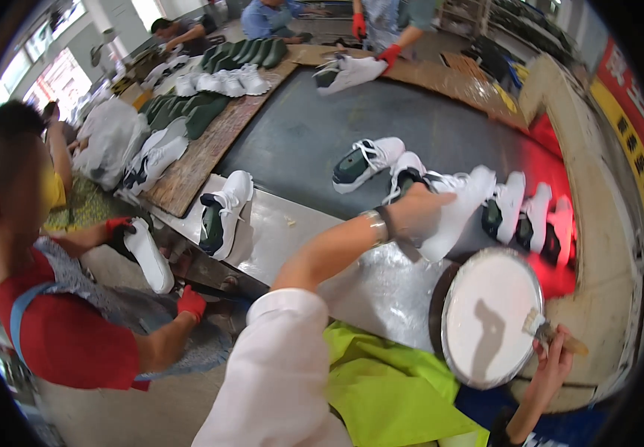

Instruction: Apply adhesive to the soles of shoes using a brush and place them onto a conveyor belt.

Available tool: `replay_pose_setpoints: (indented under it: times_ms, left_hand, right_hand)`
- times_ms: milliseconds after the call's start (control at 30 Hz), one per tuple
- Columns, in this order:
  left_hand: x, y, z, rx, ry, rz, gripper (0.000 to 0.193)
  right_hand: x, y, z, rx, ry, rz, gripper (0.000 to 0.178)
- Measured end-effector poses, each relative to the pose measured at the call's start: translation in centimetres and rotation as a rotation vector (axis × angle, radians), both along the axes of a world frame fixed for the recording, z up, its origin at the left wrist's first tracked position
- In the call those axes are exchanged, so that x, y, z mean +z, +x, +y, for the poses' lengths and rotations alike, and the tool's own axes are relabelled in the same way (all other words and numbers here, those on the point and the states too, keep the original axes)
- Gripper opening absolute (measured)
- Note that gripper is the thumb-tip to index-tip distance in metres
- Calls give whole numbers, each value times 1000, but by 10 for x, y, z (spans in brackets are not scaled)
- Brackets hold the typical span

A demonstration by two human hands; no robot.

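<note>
My left hand [417, 211], a watch strap on its wrist, reaches over the metal table and grips a white shoe sole [462, 208]. Its fingers are partly hidden, and whether an upper is joined to the sole I cannot tell. At lower right my right hand [555, 359] is closed around a brush [556, 335] with a wooden handle and whitened bristles. The bristles are at the right rim of a round tub of white liquid [489, 298]. Close to the left hand stand white and dark green sneakers [370, 162], several more lining up rightward under red light.
A lone sneaker [225, 214] stands at the table's left. Beyond a wooden board [188, 175] lie green and white shoe parts. A co-worker in red gloves [192, 304] holds a sole at left; another's red glove [389, 56] touches a shoe at the far edge. A pale machine housing [597, 186] borders the right.
</note>
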State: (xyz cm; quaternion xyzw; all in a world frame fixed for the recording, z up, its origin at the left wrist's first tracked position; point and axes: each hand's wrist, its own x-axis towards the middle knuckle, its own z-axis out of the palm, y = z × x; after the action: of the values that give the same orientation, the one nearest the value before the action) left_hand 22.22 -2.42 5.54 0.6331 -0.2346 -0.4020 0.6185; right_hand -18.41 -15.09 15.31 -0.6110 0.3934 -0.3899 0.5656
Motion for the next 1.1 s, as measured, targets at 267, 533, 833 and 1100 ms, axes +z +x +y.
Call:
replay_pose_setpoints:
  times_ms: [267, 533, 833, 1100]
  left_hand:
    - [-12, -131, 150, -10, -462, 636, 76]
    - [-34, -165, 153, 77, -265, 600, 75]
    - [-40, -152, 128, 29, -187, 812, 70]
    - [-22, -162, 114, -137, -46, 782, 71]
  right_hand:
    - [-54, 22, 26, 164, -59, 226, 21]
    - [-111, 84, -27, -46, -376, 323, 25]
    - [-70, 93, -24, 38, -213, 196, 22]
    - [-56, 127, 4, 147, -244, -119, 19]
